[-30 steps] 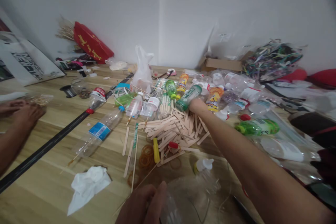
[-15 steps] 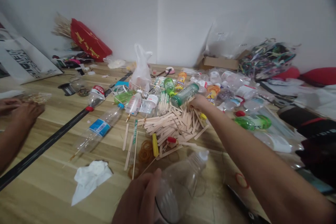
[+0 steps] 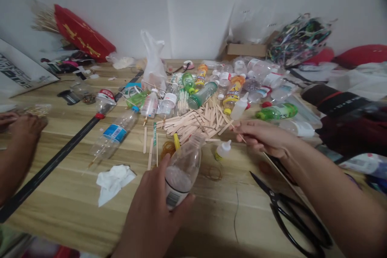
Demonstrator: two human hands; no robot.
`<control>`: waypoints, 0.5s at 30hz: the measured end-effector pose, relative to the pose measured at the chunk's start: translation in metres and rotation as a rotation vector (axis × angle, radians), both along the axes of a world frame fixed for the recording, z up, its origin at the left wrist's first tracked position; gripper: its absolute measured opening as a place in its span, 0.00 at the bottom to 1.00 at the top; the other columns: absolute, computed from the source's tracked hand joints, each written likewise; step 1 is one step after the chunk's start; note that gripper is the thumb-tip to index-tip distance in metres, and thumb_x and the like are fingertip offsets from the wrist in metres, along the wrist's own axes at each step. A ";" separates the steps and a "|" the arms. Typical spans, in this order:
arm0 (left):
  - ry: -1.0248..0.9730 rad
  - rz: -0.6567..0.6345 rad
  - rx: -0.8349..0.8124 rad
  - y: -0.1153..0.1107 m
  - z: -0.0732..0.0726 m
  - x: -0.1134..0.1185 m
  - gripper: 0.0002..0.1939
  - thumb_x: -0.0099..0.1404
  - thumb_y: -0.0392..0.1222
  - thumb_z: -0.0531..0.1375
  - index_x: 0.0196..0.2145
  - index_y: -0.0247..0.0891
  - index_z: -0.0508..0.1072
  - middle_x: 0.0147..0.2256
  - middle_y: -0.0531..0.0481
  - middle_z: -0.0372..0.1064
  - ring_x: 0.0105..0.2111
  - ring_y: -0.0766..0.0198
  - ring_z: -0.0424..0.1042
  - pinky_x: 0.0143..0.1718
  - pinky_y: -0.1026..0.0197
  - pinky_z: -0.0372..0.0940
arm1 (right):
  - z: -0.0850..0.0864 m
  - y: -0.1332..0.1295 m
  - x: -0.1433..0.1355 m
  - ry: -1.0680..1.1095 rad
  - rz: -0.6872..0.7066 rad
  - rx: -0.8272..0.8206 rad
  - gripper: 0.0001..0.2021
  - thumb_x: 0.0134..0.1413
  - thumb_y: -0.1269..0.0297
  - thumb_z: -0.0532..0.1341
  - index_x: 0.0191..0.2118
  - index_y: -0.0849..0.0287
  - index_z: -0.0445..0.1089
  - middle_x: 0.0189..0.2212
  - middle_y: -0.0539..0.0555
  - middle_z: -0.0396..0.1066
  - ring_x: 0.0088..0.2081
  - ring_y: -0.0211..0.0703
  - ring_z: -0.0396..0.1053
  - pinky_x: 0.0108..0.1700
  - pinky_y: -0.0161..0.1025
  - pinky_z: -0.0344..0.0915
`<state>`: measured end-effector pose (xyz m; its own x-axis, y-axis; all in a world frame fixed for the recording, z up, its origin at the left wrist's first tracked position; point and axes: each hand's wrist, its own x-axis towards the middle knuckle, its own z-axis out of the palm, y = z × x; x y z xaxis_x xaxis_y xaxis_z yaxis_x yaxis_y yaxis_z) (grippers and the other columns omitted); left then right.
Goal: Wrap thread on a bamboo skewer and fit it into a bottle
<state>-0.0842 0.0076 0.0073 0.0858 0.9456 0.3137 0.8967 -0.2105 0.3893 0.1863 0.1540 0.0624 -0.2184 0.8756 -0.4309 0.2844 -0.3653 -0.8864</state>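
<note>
My left hand [image 3: 154,201] is wrapped around a clear plastic bottle [image 3: 181,173], tilted with its open neck pointing away from me. In my right hand [image 3: 266,135] a thin wooden skewer [image 3: 238,134] is pinched between thumb and fingers, its shaft running back under the forearm. Black-handled scissors [image 3: 273,197] lie below that arm. Between my hands stands a small glue bottle [image 3: 223,151] with a white nozzle; a second, white squeeze bottle [image 3: 239,107] is just beyond my right fingers. A heap of flat wooden craft sticks [image 3: 193,123] spreads ahead of the bottle.
Many empty plastic bottles [image 3: 275,111] crowd the back right. A black tube [image 3: 60,153] with a bottle top on its end crosses the left side, near a labelled bottle [image 3: 115,133] and crumpled tissue [image 3: 115,181]. Another person's hands [image 3: 28,129] work at far left.
My right hand has drawn back from the stick heap toward me and now shows a skewer. The bottle in my left hand has shifted left and farther into view. The camera view has also shifted.
</note>
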 end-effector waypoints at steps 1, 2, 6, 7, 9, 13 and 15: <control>-0.016 0.008 -0.025 0.001 0.001 -0.002 0.35 0.65 0.51 0.58 0.63 0.35 0.52 0.52 0.33 0.71 0.50 0.46 0.74 0.45 0.44 0.73 | 0.002 -0.011 -0.002 0.026 -0.003 -0.003 0.12 0.48 0.61 0.67 0.27 0.61 0.64 0.21 0.48 0.65 0.14 0.23 0.46 0.14 0.24 0.40; -0.034 0.020 -0.051 0.001 0.003 -0.003 0.34 0.65 0.52 0.58 0.63 0.35 0.52 0.54 0.32 0.70 0.52 0.45 0.73 0.46 0.44 0.73 | 0.004 -0.020 -0.004 0.049 -0.003 -0.007 0.14 0.45 0.59 0.68 0.27 0.61 0.64 0.21 0.48 0.66 0.14 0.23 0.47 0.13 0.24 0.39; -0.134 0.049 -0.174 0.005 0.011 -0.007 0.33 0.65 0.51 0.58 0.63 0.38 0.54 0.58 0.35 0.67 0.56 0.47 0.70 0.50 0.43 0.71 | 0.004 -0.043 -0.009 0.130 -0.012 -0.061 0.18 0.36 0.54 0.71 0.29 0.60 0.67 0.20 0.48 0.67 0.14 0.25 0.50 0.13 0.24 0.40; -0.161 0.050 -0.191 0.006 0.013 -0.007 0.33 0.64 0.50 0.58 0.62 0.39 0.54 0.58 0.36 0.67 0.56 0.48 0.70 0.51 0.43 0.70 | 0.001 -0.047 -0.009 0.153 -0.023 -0.086 0.19 0.35 0.55 0.71 0.30 0.60 0.67 0.20 0.47 0.66 0.14 0.25 0.50 0.13 0.24 0.41; -0.199 0.057 -0.205 0.008 0.015 -0.007 0.33 0.63 0.50 0.58 0.62 0.39 0.54 0.59 0.37 0.67 0.57 0.48 0.70 0.52 0.43 0.69 | -0.006 -0.056 -0.009 0.191 -0.049 -0.136 0.19 0.33 0.55 0.72 0.28 0.60 0.65 0.19 0.46 0.63 0.15 0.25 0.50 0.14 0.23 0.42; -0.219 0.085 -0.217 0.009 0.016 -0.006 0.33 0.63 0.50 0.59 0.62 0.40 0.56 0.58 0.38 0.67 0.56 0.48 0.70 0.52 0.43 0.69 | -0.014 -0.087 -0.008 0.304 -0.059 -0.258 0.21 0.37 0.52 0.72 0.27 0.58 0.61 0.15 0.42 0.57 0.14 0.25 0.48 0.14 0.22 0.40; -0.225 0.085 -0.221 0.009 0.015 -0.006 0.33 0.63 0.50 0.59 0.62 0.40 0.56 0.58 0.38 0.67 0.56 0.49 0.70 0.53 0.45 0.69 | -0.010 -0.109 -0.010 0.371 -0.004 -0.318 0.21 0.42 0.51 0.72 0.29 0.57 0.62 0.14 0.41 0.54 0.14 0.25 0.45 0.14 0.22 0.41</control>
<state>-0.0905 0.0169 0.0226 -0.0445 0.9938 0.1020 0.7936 -0.0269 0.6078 0.1760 0.0451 0.0522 -0.4043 0.7143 -0.5712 -0.0316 -0.6350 -0.7718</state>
